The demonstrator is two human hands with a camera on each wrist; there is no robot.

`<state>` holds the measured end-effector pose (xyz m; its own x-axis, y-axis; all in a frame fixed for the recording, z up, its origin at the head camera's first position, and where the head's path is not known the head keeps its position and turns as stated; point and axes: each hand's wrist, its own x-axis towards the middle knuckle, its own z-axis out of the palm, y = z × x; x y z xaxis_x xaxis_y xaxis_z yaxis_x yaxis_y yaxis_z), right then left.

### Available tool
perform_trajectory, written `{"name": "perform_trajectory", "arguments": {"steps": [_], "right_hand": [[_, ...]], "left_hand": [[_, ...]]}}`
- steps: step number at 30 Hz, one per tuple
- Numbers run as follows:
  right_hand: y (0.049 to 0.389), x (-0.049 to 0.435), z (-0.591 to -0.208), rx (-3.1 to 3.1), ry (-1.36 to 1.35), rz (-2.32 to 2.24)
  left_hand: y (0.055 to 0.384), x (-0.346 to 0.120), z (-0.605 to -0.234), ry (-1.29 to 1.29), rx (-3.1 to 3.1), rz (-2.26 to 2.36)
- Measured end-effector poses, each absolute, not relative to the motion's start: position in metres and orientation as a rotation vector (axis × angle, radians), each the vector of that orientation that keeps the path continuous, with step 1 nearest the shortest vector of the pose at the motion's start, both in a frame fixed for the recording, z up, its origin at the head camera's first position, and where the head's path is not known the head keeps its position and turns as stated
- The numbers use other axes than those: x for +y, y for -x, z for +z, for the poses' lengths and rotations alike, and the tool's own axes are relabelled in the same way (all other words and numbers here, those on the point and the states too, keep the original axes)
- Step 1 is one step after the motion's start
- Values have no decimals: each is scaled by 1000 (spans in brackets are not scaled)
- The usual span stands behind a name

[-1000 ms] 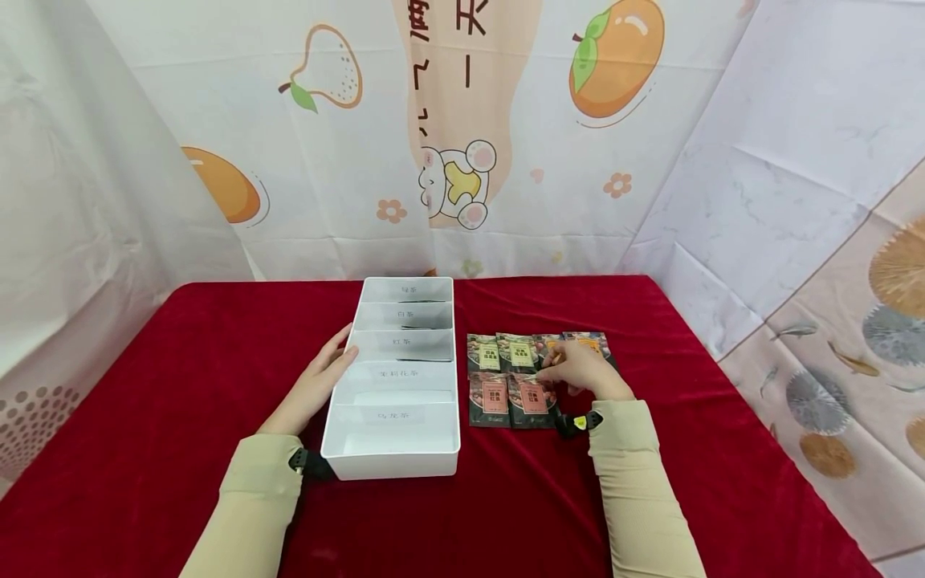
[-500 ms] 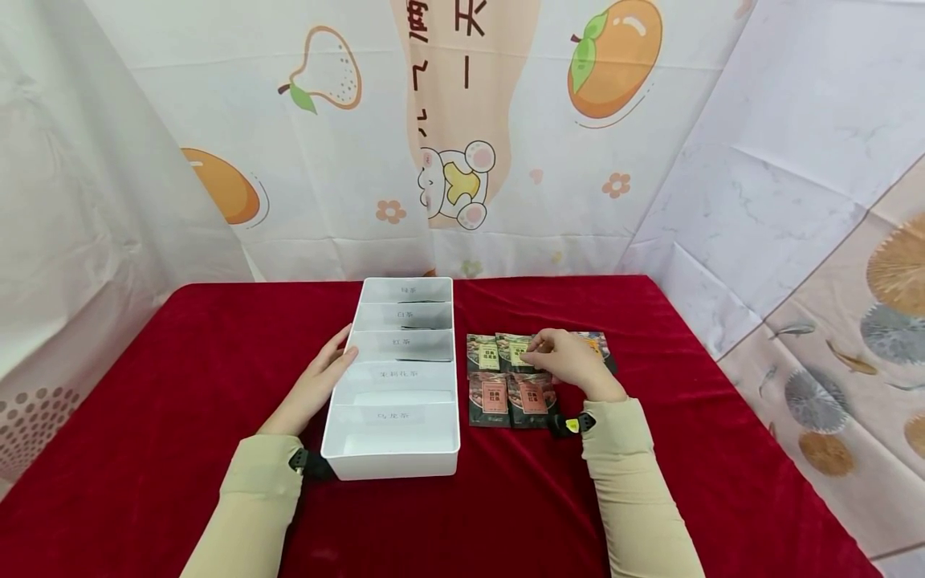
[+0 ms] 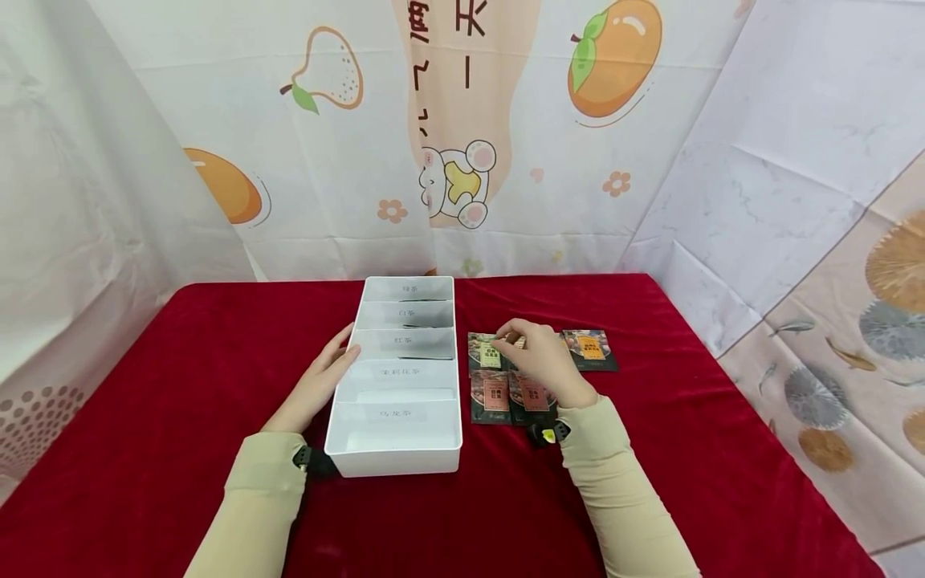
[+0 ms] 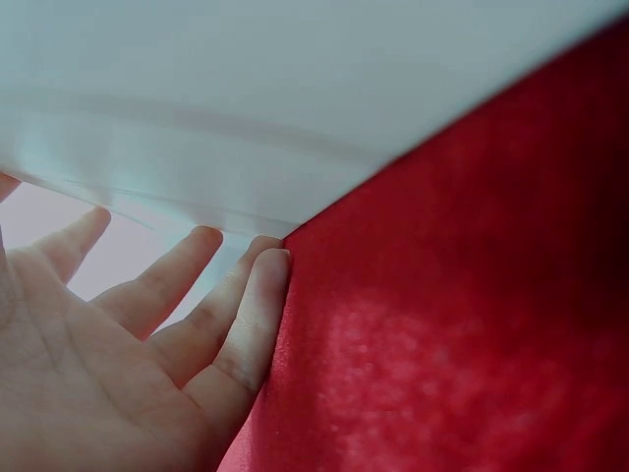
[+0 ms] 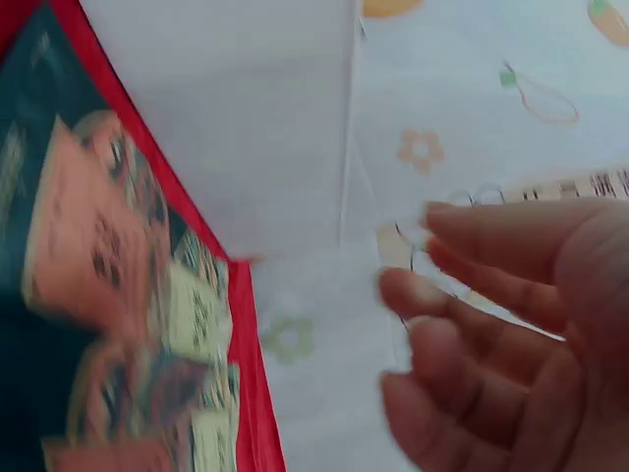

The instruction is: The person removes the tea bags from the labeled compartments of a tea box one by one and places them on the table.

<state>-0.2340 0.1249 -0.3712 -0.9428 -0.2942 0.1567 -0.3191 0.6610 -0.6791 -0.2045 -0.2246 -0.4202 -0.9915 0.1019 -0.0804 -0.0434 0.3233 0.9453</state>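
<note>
A long white divided box (image 3: 393, 464) with Chinese labels stands left of several tea sachets. Against its left wall rests my left hand (image 3: 321, 385), thumb at the rim; in the left wrist view the straight fingers (image 4: 162, 285) meet the white wall. Over the sachets hovers my right hand (image 3: 542, 361), fingers loosely bent and, in the right wrist view, nothing between the fingertips (image 5: 432, 334). Nearest them lies a green-labelled sachet (image 3: 486, 353). Two red-labelled sachets, a left one (image 3: 491, 397) and a right one (image 3: 531, 399), lie in front. The hand partly hides the middle sachets.
An orange-labelled sachet (image 3: 591, 351) lies right of the right hand. Dark-edged packets (image 3: 426, 358) show in the box's rear compartments. Red cloth (image 3: 686, 449) covers the table, and a printed white curtain (image 3: 325, 177) hangs behind it.
My right hand has moved left across the sachets, uncovering the orange-labelled one on the right and covering more of the green ones. My left hand keeps its place at the box.
</note>
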Motion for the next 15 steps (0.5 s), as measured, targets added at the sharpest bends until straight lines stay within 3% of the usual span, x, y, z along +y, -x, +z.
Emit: {"name": "perform_trajectory", "arguments": {"steps": [15], "right_hand": [[233, 77, -360, -2657, -687, 1267]], "left_hand": [[205, -226, -421, -48, 2464, 1742]]}}
